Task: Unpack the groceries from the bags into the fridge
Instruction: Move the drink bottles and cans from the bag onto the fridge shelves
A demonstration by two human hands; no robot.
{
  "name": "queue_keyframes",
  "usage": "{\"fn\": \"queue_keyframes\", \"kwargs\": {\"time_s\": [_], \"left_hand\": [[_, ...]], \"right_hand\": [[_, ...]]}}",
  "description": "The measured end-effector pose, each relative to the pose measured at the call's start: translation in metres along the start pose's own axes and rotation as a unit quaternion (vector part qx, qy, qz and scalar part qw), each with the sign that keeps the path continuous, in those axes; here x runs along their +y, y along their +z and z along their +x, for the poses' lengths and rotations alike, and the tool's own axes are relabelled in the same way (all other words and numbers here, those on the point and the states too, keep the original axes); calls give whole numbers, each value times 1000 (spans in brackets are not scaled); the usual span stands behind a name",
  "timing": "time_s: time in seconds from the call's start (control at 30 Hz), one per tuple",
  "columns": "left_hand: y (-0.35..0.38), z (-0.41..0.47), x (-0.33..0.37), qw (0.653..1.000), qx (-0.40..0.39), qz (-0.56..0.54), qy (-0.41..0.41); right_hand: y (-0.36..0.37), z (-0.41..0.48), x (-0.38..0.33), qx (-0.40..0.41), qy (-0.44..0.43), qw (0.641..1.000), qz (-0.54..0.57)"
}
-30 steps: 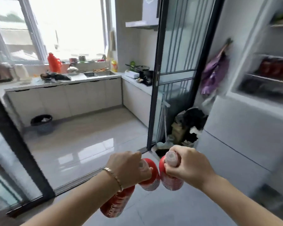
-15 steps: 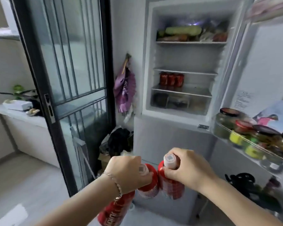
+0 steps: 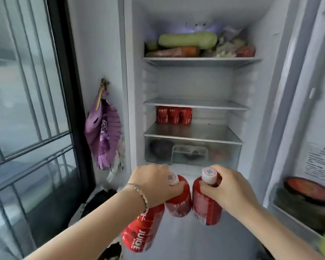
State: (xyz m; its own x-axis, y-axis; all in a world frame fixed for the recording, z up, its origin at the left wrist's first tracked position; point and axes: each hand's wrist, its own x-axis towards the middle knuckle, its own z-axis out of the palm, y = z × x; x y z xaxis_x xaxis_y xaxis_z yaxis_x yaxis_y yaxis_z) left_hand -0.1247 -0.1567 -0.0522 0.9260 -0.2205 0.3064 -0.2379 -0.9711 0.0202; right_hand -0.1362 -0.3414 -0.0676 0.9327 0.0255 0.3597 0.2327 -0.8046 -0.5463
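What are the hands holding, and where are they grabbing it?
The left hand grips two juice bottles by their tops. The right hand grips a third bottle by its neck, under the white cap.

"JUICE" in white letters along the lowest red bottle (image 3: 141, 231); cans (image 3: 174, 115) and door sticker (image 3: 321, 162) too blurred to read.

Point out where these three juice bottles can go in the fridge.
The middle shelf looks bare across its width. The lower shelf is free right of and before the three red cans. The top shelf is crowded with vegetables.
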Motion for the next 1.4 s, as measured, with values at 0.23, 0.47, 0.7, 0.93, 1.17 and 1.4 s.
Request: {"fn": "queue_keyframes", "kwargs": {"time_s": [0.23, 0.47, 0.7, 0.93, 1.17, 1.4], "left_hand": [[24, 153, -33, 999, 46, 8, -25], [22, 250, -63, 994, 105, -18, -26], [33, 292, -77, 993, 116, -24, 13], [32, 315, -79, 994, 97, -7, 45], [33, 317, -77, 994, 95, -1, 55], [30, 315, -74, 995, 89, -5, 49]], "right_hand": [[24, 167, 27, 78, 3, 997, -3], [30, 268, 44, 190, 15, 982, -8], [50, 302, 57, 228, 60, 972, 10], [61, 319, 63, 240, 116, 962, -62], [89, 333, 88, 190, 178, 965, -18], [116, 406, 108, 129, 237, 951, 153]]}}
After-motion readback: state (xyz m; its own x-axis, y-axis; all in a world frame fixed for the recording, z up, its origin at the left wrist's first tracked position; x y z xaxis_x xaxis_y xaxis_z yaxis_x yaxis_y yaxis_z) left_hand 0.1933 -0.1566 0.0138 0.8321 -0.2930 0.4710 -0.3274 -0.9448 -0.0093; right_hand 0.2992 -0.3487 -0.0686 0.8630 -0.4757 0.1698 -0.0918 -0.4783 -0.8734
